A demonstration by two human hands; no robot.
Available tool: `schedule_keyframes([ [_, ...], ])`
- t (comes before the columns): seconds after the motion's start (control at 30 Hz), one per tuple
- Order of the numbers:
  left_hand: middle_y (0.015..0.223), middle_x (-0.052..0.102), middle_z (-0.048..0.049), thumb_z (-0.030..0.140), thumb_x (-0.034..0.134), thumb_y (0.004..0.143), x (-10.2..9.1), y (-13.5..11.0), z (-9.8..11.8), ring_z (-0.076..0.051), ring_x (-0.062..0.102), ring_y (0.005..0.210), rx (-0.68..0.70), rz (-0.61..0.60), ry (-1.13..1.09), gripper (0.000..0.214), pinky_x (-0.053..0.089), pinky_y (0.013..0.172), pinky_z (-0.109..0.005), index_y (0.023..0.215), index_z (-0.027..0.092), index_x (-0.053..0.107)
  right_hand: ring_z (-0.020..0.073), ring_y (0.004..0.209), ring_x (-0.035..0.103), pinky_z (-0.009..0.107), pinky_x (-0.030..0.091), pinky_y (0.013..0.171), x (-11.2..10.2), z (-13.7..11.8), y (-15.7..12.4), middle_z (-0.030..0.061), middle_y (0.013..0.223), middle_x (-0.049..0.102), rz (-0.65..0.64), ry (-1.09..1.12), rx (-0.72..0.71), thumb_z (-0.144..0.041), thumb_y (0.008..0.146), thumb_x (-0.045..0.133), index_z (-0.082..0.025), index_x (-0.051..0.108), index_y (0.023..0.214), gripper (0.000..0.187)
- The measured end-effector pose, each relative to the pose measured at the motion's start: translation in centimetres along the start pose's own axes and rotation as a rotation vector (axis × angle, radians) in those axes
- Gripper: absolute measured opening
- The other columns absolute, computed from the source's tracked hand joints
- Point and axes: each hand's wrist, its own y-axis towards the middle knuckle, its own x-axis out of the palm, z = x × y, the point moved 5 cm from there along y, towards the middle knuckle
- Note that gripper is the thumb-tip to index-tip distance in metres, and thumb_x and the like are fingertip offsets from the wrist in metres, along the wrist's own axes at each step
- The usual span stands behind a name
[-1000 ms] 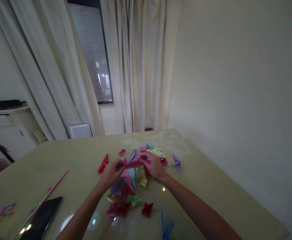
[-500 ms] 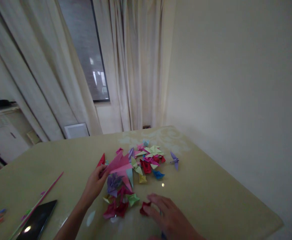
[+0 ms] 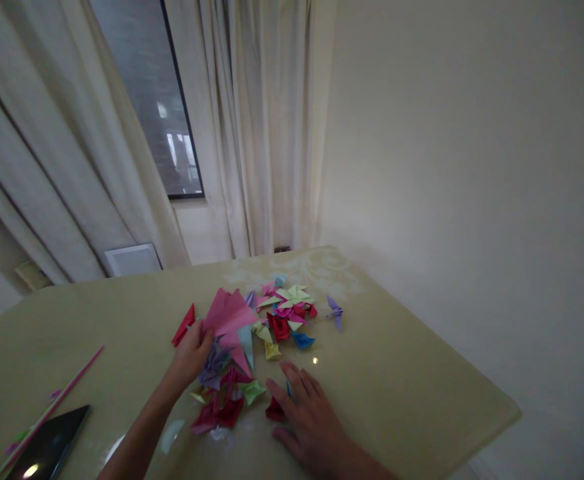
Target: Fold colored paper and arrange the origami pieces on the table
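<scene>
My left hand [image 3: 192, 355] pinches the edge of a large pink folded paper [image 3: 229, 317] that spreads over part of an origami pile. Just under that hand lie a purple paper crane [image 3: 216, 363] and, to its left, a red folded paper [image 3: 184, 325]. My right hand [image 3: 309, 410] rests low over the table with its fingers spread. Beside its thumb and index finger is a dark red folded paper [image 3: 274, 411], partly covered. A bit of blue shows between its fingers; I cannot make out its kind. A green folded piece [image 3: 252, 391] lies between the two hands.
Several origami pieces, among them a pale green one [image 3: 295, 295] and a blue one [image 3: 303, 340], lie beyond my hands. A purple crane [image 3: 335, 313] sits apart at right. A pink stick [image 3: 67, 393] crosses a black tablet-like object [image 3: 52, 440] at left.
The pink paper in my left hand has turned and now shows broader and more upright. My right hand has moved forward over the dark red piece and spread its fingers. The view has shifted right.
</scene>
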Motion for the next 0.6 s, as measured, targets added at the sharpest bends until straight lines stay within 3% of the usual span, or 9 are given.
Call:
schedule_keyframes([
  [0.1,0.071,0.061,0.0008,0.049,0.048,0.083,0.5,-0.6,-0.1,-0.025,0.065,0.069,-0.004,-0.007,-0.001,0.021,0.052,0.065,-0.036,0.080,0.028,0.046,0.0353,0.162,0.022,0.062,0.026,0.128,0.8,-1.5,2.6,0.0060,0.179,0.013,0.056,-0.003,-0.131,-0.053,0.099,0.068,-0.044,0.021,0.168,0.084],
  [0.2,0.067,0.057,0.0029,0.052,0.048,0.086,0.9,-0.8,-0.1,-0.024,0.062,0.064,-0.021,-0.019,0.004,0.025,0.049,0.060,-0.034,0.079,0.029,0.044,0.0338,0.161,0.025,0.063,0.026,0.127,1.5,-2.7,5.6,0.0042,0.179,0.016,0.071,-0.036,-0.268,-0.054,0.105,0.057,-0.044,0.030,0.165,0.066],
  [0.33,0.072,0.061,0.0005,0.062,0.046,0.091,-0.1,-0.9,0.0,-0.024,0.064,0.068,-0.019,-0.032,0.016,0.038,0.052,0.062,-0.035,0.083,0.026,0.051,0.0315,0.157,0.035,0.059,0.027,0.127,1.1,-2.1,8.8,0.0085,0.174,0.033,0.104,-0.073,-0.224,-0.044,0.110,0.050,-0.036,0.045,0.159,0.050],
  [0.4,0.080,0.066,-0.0035,0.067,0.050,0.091,-0.9,-1.9,-0.5,-0.027,0.067,0.077,0.003,-0.040,0.023,0.045,0.056,0.070,-0.039,0.089,0.023,0.058,0.0325,0.156,0.036,0.059,0.026,0.127,0.1,-0.6,9.3,0.0106,0.171,0.038,0.122,-0.079,-0.171,-0.048,0.107,0.055,-0.036,0.045,0.159,0.055],
  [0.47,0.103,0.073,-0.0108,0.068,0.056,0.091,-1.4,-4.1,-1.6,-0.031,0.071,0.097,0.051,-0.063,0.045,0.052,0.060,0.086,-0.045,0.107,0.019,0.065,0.0342,0.158,0.033,0.061,0.023,0.128,-1.2,1.7,9.0,0.0108,0.171,0.038,0.146,-0.078,-0.122,-0.059,0.102,0.059,-0.038,0.043,0.161,0.065],
  [0.53,0.137,0.068,-0.0151,0.064,0.058,0.094,-1.1,-7.2,-2.9,-0.035,0.066,0.125,0.121,-0.102,0.101,0.061,0.056,0.104,-0.053,0.137,0.021,0.061,0.0357,0.159,0.029,0.062,0.021,0.128,-3.0,5.1,8.3,0.0105,0.172,0.036,0.183,-0.083,-0.008,-0.066,0.100,0.058,-0.038,0.042,0.162,0.071],
  [0.6,0.158,0.055,-0.0136,0.061,0.061,0.094,-0.1,-10.5,-3.7,-0.038,0.058,0.138,0.200,-0.136,0.203,0.067,0.053,0.108,-0.058,0.153,0.030,0.052,0.0370,0.160,0.026,0.063,0.019,0.127,-4.7,9.3,8.0,0.0112,0.172,0.036,0.207,-0.094,0.191,-0.066,0.100,0.055,-0.035,0.044,0.162,0.070],
])
